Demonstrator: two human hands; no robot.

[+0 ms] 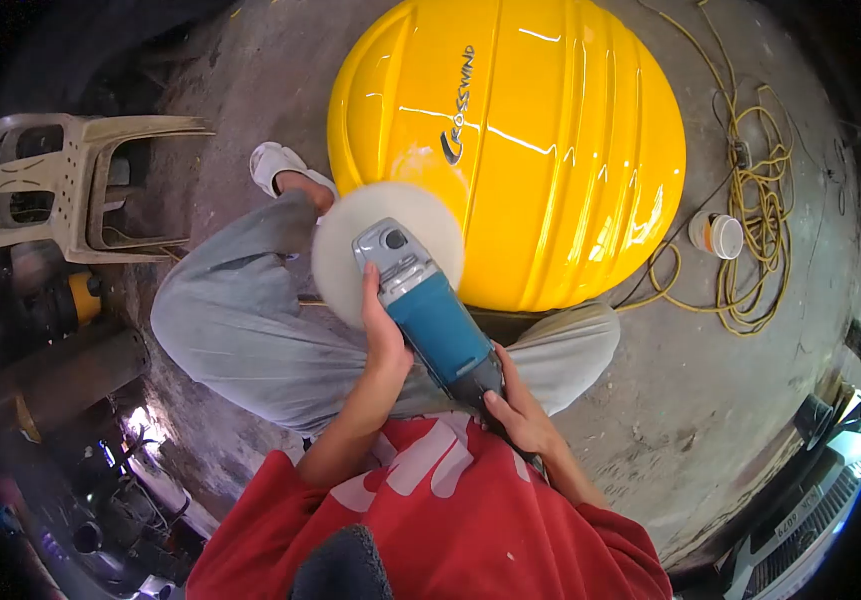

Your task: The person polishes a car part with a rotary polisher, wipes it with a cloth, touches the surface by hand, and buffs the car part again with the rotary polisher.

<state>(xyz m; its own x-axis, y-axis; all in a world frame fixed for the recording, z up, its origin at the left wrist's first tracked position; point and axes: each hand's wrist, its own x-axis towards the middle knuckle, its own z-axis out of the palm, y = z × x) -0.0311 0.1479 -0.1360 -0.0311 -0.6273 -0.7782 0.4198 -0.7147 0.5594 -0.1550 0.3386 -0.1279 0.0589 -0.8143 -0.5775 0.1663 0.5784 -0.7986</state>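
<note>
A teal and grey power polisher (440, 325) lies slanted across my lap, with a round white buffing pad (338, 255) under its silver head. My left hand (386, 328) is closed along the side of the body near the head. Around the dark rear handle my right hand (520, 405) is wrapped. The pad overlaps the near left edge of a glossy yellow ribbed panel (530, 200) marked "CROSSWIND". Whitish smears (418, 160) show on the panel just beyond the pad. Whether the pad is spinning cannot be told.
A beige plastic chair (70, 185) lies on its side at the left. On the right are a coiled yellow cord (758, 200) and a small white tub (718, 236). Dark clutter fills the lower left. A vehicle's front end (800, 530) with a plate stands at the lower right.
</note>
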